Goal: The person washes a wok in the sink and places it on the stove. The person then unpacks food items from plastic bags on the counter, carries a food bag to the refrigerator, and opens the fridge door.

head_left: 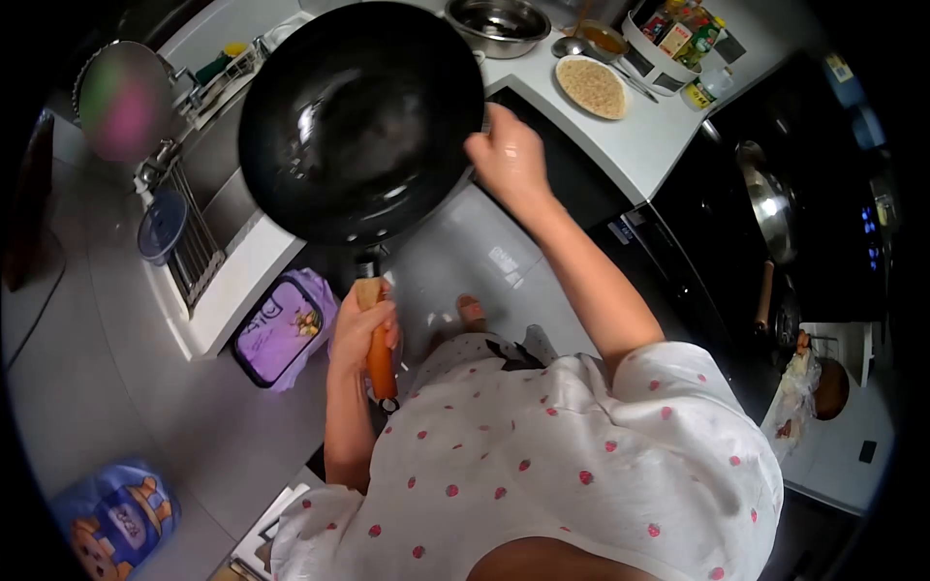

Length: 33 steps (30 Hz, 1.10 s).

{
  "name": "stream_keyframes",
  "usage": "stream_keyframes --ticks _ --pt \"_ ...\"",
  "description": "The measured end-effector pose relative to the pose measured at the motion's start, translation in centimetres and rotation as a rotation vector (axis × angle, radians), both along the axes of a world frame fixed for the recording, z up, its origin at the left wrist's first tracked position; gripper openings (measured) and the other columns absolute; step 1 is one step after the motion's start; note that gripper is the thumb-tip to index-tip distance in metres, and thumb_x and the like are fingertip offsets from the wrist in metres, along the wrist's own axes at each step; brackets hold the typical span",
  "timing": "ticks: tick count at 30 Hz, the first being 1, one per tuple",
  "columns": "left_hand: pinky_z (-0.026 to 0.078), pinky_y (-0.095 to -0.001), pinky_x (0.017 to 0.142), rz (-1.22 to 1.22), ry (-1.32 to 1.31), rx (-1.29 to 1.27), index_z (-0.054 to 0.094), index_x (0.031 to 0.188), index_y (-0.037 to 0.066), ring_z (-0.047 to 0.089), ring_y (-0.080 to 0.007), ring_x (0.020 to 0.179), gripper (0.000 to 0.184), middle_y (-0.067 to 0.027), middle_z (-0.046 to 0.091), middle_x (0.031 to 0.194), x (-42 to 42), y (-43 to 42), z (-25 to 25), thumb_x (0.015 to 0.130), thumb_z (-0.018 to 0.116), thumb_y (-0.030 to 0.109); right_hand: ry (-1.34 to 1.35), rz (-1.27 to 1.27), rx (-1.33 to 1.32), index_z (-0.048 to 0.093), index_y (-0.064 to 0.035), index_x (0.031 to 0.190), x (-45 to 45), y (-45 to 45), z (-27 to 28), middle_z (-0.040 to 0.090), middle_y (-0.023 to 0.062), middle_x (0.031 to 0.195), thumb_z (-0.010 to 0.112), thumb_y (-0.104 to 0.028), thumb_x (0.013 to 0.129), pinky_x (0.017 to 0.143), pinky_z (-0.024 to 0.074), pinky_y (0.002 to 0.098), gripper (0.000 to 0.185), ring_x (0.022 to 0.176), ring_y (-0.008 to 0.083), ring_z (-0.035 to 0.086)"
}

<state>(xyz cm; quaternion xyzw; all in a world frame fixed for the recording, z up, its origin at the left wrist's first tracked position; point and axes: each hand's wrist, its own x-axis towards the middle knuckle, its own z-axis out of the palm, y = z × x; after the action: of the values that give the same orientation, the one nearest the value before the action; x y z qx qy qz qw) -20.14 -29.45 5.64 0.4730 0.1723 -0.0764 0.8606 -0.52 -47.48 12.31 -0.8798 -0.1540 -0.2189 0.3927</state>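
A large black wok (pixel 363 126) hangs in the air at the upper middle, its dark inside facing the camera, with shiny wet-looking spots on it. My left hand (pixel 363 327) is wrapped round its wooden handle (pixel 379 363), which points down toward my body. On the wok's right rim, my right hand (pixel 511 155) is closed with its fingers at the edge; the fingertips are partly hidden behind the rim.
A sink with a drying rack (pixel 189 237) lies left, a purple bin (pixel 281 329) below it. On the right counter (pixel 644 145) stand a plate of grains (pixel 591 87), a steel bowl (pixel 499 24) and bottles. A steel pan (pixel 770 208) rests on the black stove at the right.
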Motion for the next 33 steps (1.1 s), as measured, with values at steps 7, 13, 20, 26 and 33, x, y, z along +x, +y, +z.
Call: stream_keyframes --ticks 7,13,20,26,33 --pt "0.037 -0.0239 0.037 -0.313 -0.007 0.086 0.043 0.094 0.002 0.045 -0.0146 0.038 0.024 -0.0055 0.047 0.056 0.9 -5.5 3.1 0.072 0.054 0.0 0.127 -0.232 0.111 0.053 0.0041 0.081 -4.7 -10.3 2.1 0.048 0.0132 0.054 0.05 -0.008 0.068 0.055 0.042 0.0343 0.018 0.05 0.0271 0.05" --pt "0.037 -0.024 0.037 -0.468 -0.08 0.201 0.043 0.093 0.002 0.045 -0.0132 0.038 0.024 -0.0053 0.046 0.056 1.4 -12.8 6.6 0.072 0.053 -0.001 0.03 -0.369 0.262 0.054 0.0046 0.095 -10.2 -19.7 5.6 0.04 0.0046 0.052 0.052 -0.009 0.071 0.05 0.0385 0.0262 0.027 0.046 0.0123 0.042" --pt "0.037 -0.0224 0.037 -0.689 -0.206 0.182 0.043 0.094 0.0 0.044 -0.0123 0.039 0.025 -0.0052 0.046 0.058 -0.2 -25.6 10.2 0.072 0.053 -0.002 -0.186 -0.496 0.364 0.054 0.0029 0.101 -18.2 -34.3 9.1 0.04 0.0002 0.053 0.053 -0.007 0.072 0.05 0.0383 0.0219 0.03 0.047 0.0074 0.04" --pt "0.038 -0.0219 0.036 -0.925 -0.289 0.17 0.043 0.097 -0.001 0.045 -0.0122 0.039 0.029 -0.0063 0.047 0.06 -2.4 -38.4 11.8 0.071 0.055 -0.001 -0.25 -0.673 0.541 0.055 0.0018 0.101 -26.4 -46.8 8.6 0.047 0.001 0.057 0.053 -0.007 0.073 0.052 0.04 0.023 0.029 0.049 0.0068 0.043" --pt "0.039 -0.0237 0.038 -1.213 -0.245 0.167 0.043 0.096 -0.001 0.045 -0.0126 0.04 0.029 -0.0061 0.047 0.058 -4.0 -51.1 12.9 0.069 0.054 0.001 -0.258 -1.015 0.587 0.054 0.0012 0.108 -33.8 -58.6 5.9 0.044 -0.0004 0.06 0.054 -0.009 0.074 0.056 0.039 0.0222 0.035 0.054 0.0078 0.042"
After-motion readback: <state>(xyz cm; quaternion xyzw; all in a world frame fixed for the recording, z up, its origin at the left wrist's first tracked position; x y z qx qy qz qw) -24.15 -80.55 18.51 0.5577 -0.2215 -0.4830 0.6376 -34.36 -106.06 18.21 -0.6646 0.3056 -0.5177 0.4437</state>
